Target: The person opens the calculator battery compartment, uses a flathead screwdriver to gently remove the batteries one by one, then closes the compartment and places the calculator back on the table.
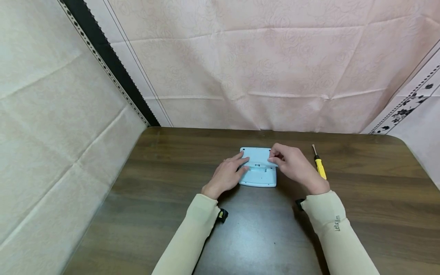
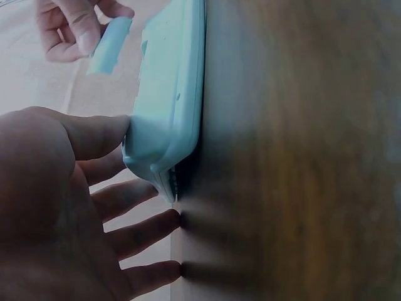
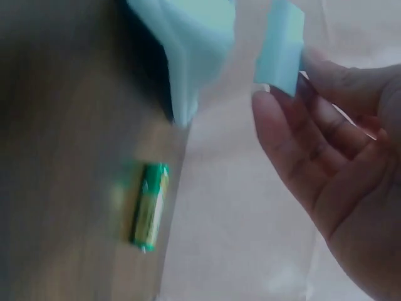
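Note:
A light blue, calculator-like device [image 1: 258,178] lies back side up on the table, its back showing a recessed compartment and small screw holes. My left hand [image 1: 225,175] rests at its left side with fingers spread and extended; in the left wrist view the thumb touches the device's edge. Just above the device's right side, my right hand [image 1: 293,162] pinches a small light blue battery cover [image 3: 280,50] between thumb and fingers. The cover is apart from the device in both wrist views. A green battery [image 3: 150,207] lies on the table in the right wrist view.
A yellow-handled screwdriver [image 1: 320,168] lies to the right of my right hand, tip pointing away. The brown wooden table [image 1: 154,214] ends at a far edge, with pale patterned cloth [image 1: 261,68] hanging behind it and at the left.

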### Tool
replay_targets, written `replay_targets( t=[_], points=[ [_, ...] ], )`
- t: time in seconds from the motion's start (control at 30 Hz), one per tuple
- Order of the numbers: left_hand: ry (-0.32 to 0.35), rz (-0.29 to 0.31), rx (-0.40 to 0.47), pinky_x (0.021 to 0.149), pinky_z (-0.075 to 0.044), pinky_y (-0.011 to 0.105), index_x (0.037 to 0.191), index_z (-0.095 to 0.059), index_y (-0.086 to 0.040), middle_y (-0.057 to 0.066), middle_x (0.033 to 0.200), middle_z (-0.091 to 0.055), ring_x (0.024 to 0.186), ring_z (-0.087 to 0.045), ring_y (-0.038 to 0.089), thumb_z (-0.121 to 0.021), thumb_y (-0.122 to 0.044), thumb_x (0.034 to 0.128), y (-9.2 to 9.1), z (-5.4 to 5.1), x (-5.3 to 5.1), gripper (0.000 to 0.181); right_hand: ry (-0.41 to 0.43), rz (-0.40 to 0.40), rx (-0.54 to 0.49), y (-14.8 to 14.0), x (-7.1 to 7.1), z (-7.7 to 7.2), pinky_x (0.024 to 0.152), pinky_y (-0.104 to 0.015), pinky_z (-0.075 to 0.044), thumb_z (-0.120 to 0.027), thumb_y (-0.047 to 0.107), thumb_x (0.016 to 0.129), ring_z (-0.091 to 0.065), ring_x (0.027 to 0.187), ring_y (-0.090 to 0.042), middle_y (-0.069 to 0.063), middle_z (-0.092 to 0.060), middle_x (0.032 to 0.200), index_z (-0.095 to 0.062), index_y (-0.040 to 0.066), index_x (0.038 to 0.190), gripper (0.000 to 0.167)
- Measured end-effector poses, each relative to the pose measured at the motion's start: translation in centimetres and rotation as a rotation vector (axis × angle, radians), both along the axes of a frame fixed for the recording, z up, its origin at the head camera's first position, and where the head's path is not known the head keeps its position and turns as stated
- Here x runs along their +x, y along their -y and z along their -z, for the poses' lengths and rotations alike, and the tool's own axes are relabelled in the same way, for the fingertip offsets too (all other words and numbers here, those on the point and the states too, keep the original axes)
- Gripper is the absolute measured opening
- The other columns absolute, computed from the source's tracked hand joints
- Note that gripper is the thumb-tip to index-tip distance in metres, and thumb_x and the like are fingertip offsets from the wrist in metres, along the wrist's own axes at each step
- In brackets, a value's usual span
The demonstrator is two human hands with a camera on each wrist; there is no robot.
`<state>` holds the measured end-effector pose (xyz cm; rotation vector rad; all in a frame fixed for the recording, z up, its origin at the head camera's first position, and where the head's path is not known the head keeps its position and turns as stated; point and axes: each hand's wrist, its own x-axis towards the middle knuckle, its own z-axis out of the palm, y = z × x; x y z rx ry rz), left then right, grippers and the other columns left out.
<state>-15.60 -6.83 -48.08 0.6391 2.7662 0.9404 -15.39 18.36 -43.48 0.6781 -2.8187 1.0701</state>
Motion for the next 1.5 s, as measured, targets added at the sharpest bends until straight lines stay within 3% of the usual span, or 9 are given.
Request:
replay_targets(
  t=[0.33,0.63,1.5],
  points=[
    [-0.010,0.010,-0.015,0.126,-0.022,0.056,0.159,-0.052,-0.015,0.008,0.171,-0.034,0.154,-0.036,0.034,-0.049,-0.030,0.1147,0.1,-0.1,-0.1,0.047,-0.040,-0.048,-0.013,2.9,0.1,1.1,0.071,-0.037,-0.052,-0.075,0.003,0.099,-0.059,0.077,-0.019,-0.002,-0.070,0.090,-0.068,0.008,0.095,0.010],
    [-0.015,0.020,-0.015,0.126,-0.023,0.056,0.159,-0.052,-0.015,0.008,0.171,-0.034,0.154,-0.036,0.033,-0.047,-0.030,0.1150,0.1,0.0,-0.2,0.047,-0.076,-0.058,0.002,3.4,0.0,1.9,0.069,-0.036,-0.049,-0.076,0.001,0.097,-0.056,0.073,-0.016,-0.002,-0.068,0.084,-0.068,0.008,0.092,0.012],
    [-0.005,0.013,-0.015,0.126,-0.021,0.056,0.159,-0.052,-0.015,0.007,0.171,-0.034,0.155,-0.035,0.034,-0.047,-0.030,0.1150,0.1,0.1,-0.2,0.047,0.032,-0.001,-0.028,3.2,-0.3,2.2,0.065,-0.036,-0.047,-0.073,0.003,0.100,-0.054,0.072,-0.020,-0.003,-0.070,0.088,-0.070,0.008,0.094,0.009]
  ],
)
